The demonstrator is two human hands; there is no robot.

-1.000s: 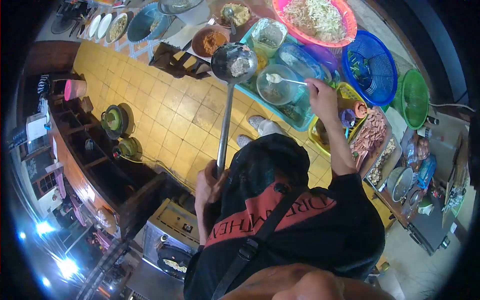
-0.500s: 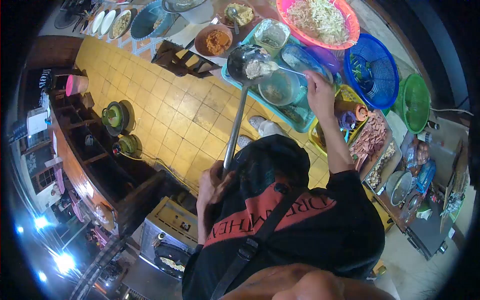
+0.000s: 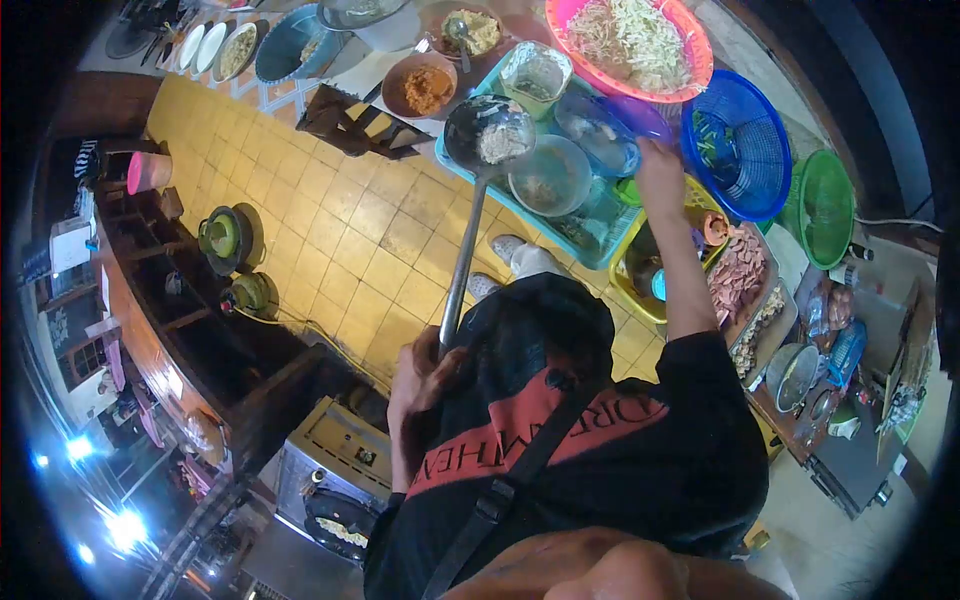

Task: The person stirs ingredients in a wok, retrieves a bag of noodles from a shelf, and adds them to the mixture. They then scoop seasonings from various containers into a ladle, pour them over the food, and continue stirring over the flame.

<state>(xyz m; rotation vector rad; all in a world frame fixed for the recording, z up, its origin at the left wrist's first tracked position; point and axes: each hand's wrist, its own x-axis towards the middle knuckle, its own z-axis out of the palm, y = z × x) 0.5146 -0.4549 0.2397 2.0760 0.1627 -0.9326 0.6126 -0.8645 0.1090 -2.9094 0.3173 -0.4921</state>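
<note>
My left hand [image 3: 422, 372] is wrapped around the long metal handle of a large ladle [image 3: 462, 265]. Its dark, round bowl hangs over the turquoise tray's edge and holds a lump of pale paste [image 3: 500, 143]. My right hand [image 3: 662, 172] is closed at the near end of a clear bluish plastic container [image 3: 598, 135], beside a purple bowl [image 3: 642, 117]. What its fingers grip is hidden. A translucent bowl [image 3: 550, 177] with some residue sits on the turquoise tray [image 3: 592, 232], close to the ladle.
Around the tray are a bowl of orange-red paste [image 3: 428, 90], a pink basket of shredded vegetables [image 3: 712, 70], a blue basket [image 3: 765, 175], a green basket [image 3: 828, 210] and a yellow basket [image 3: 628, 288]. Sliced pink meat [image 3: 738, 275] lies right. Green gas cylinders [image 3: 228, 235] stand left.
My right hand has moved from the ladle's side to the bluish container, up and right. The spoon it held in the ladle's paste no longer shows. My left hand still holds the ladle.
</note>
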